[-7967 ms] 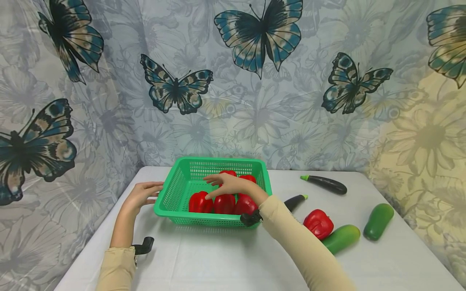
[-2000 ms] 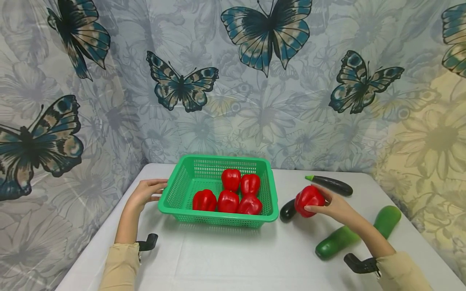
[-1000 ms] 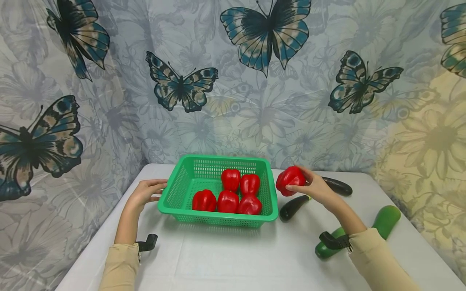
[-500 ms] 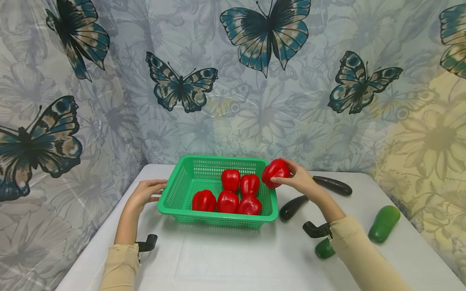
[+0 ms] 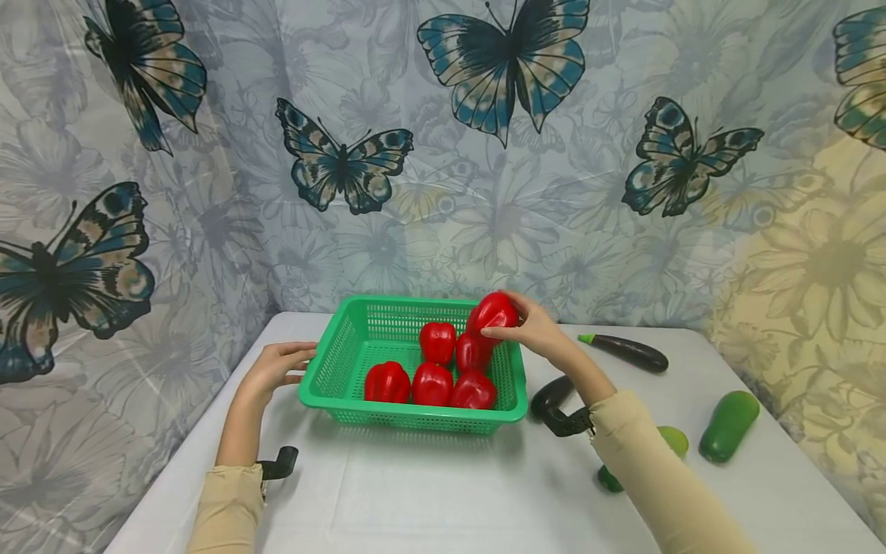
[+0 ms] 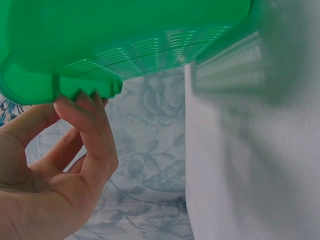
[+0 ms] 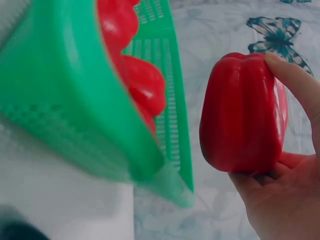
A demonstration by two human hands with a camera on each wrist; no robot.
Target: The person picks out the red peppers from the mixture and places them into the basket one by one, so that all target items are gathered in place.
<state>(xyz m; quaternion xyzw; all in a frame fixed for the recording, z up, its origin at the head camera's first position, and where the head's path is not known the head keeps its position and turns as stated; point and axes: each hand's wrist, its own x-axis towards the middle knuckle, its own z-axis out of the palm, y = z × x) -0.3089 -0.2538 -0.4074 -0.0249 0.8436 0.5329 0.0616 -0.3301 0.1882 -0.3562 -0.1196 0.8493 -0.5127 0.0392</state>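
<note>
A green plastic basket [image 5: 408, 415] stands on the table with several red bell peppers [image 5: 432, 385] inside. My right hand [image 5: 543, 332] holds another red bell pepper [image 5: 493, 312] above the basket's back right part. The right wrist view shows this pepper [image 7: 242, 115] between the thumb and the fingers, beyond the basket's wall [image 7: 115, 145]. At the basket's left end my left hand [image 5: 273, 368] touches the rim. In the left wrist view its bent fingertips [image 6: 65, 105] meet the rim [image 6: 90, 87] from outside; no finger shows inside the basket.
A dark eggplant [image 5: 626, 352] lies at the table's back right, and a second eggplant [image 5: 550, 396] lies beside the basket, partly behind my right wrist. A green, squash-like vegetable [image 5: 728, 427] lies farther right. Another [image 5: 671, 440] is mostly hidden by my right sleeve.
My right hand has lifted the bell pepper off the table's right side and carried it left over the basket. The left hand stays at the rim.
</note>
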